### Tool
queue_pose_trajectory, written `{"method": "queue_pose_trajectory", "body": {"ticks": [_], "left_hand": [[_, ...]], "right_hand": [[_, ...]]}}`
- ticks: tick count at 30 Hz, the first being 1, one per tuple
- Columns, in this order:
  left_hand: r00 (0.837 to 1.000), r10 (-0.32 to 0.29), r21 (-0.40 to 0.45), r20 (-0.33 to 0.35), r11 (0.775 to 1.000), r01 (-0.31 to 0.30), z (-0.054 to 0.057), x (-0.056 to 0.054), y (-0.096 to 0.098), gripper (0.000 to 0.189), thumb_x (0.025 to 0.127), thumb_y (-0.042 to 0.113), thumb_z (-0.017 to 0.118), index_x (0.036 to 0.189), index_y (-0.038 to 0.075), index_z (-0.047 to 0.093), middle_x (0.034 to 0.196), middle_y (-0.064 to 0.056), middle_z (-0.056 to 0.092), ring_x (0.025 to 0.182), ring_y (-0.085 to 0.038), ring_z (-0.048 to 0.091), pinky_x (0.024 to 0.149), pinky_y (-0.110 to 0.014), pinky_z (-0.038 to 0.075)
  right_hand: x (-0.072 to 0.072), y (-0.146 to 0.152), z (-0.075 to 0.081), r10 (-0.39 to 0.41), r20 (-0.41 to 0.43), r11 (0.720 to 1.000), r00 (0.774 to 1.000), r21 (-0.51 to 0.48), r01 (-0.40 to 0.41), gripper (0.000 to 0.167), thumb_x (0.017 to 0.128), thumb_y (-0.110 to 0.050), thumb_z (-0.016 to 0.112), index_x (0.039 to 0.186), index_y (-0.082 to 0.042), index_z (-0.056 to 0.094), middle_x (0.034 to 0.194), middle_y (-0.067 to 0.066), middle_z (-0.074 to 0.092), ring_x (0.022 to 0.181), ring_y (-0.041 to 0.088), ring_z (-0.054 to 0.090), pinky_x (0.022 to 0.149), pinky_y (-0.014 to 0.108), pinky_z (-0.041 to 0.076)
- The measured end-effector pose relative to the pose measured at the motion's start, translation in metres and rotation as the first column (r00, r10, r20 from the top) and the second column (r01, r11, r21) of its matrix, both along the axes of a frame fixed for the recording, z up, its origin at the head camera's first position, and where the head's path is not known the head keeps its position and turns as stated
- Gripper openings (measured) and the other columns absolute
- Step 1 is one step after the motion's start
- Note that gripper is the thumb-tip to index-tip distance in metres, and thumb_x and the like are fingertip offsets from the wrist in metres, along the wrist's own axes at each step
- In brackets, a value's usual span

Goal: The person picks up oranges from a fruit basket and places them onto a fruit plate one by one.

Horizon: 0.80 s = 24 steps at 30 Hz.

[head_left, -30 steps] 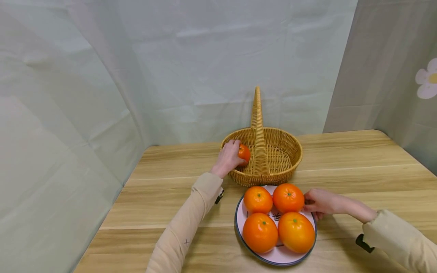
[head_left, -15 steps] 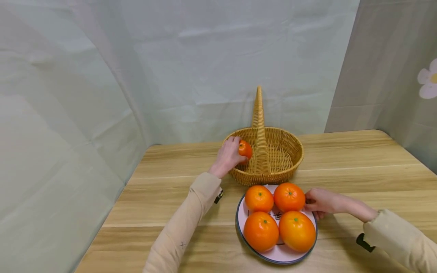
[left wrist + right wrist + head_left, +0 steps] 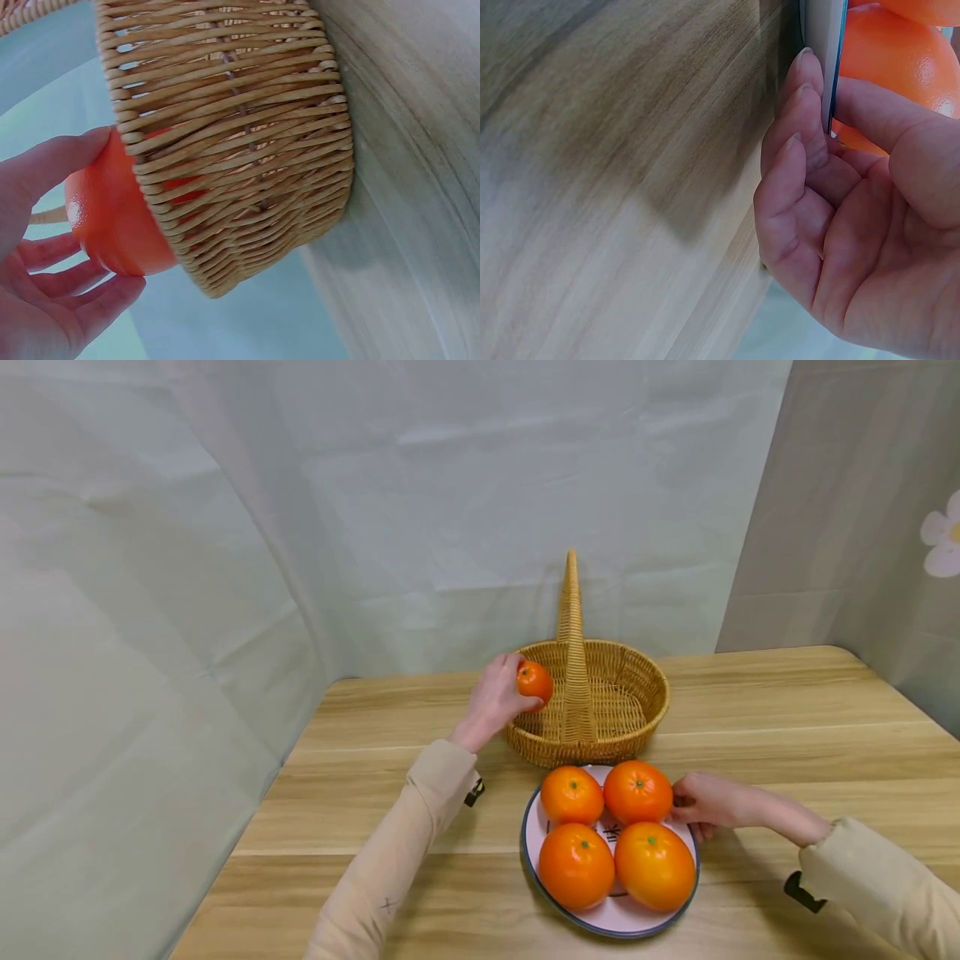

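Note:
My left hand (image 3: 497, 697) grips a small red-orange orange (image 3: 535, 683) at the left end of the wicker basket (image 3: 628, 739). In the left wrist view, thumb and fingers lie around the orange (image 3: 118, 217), and part of it shows behind the woven wall (image 3: 247, 142). My right hand (image 3: 716, 802) holds the right rim of a white plate (image 3: 534, 839) with a dark blue edge. The right wrist view shows the thumb above the plate's rim (image 3: 826, 52) and curled fingers under it. Several larger oranges (image 3: 576, 867) sit on this plate.
The basket stands behind the plate on a wood-grain table (image 3: 360, 806), its tall handle (image 3: 576, 652) arching over the middle. Pale cloth (image 3: 450, 510) hangs behind and to the left of the table.
My left hand has risen slightly with the orange, from lower inside the basket toward its left rim. The right hand keeps its hold on the plate.

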<state>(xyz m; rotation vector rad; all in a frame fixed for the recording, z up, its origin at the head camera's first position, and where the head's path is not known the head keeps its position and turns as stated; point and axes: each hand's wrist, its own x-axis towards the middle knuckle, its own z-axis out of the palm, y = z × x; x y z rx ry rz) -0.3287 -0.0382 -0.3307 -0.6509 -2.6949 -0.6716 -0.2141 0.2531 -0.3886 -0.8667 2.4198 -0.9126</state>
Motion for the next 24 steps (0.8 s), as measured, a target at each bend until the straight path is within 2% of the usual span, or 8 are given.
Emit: {"method": "queue_pose_trajectory", "body": {"ticks": [11,24], "left_hand": [[1.000,-0.022,0.052,-0.005,0.998,0.022,0.013,0.007,-0.006,0.062,0.069,0.021,0.079,0.118,-0.003,0.049,0.109,-0.016,0.052,0.093,-0.026,0.053,0.075,-0.035,0.047],[0.999,-0.022,0.084,-0.044,0.996,0.026,0.027,0.023,-0.018,0.059,0.069,0.023,0.080,0.115,-0.001,0.051,0.106,-0.013,0.052,0.092,-0.025,0.051,0.076,-0.036,0.045]], "right_hand": [[0.000,0.000,0.000,0.005,-0.007,1.000,1.000,-0.008,-0.005,0.016,0.088,-0.005,0.055,0.073,-0.006,0.055,0.051,-0.007,0.053,0.041,0.007,0.052,0.039,0.025,0.045],[0.000,-0.001,0.002,0.015,-0.013,1.000,1.000,0.001,-0.015,0.017,0.089,-0.005,0.055,0.071,-0.007,0.055,0.050,-0.008,0.053,0.041,0.007,0.051,0.039,0.025,0.045]]}}
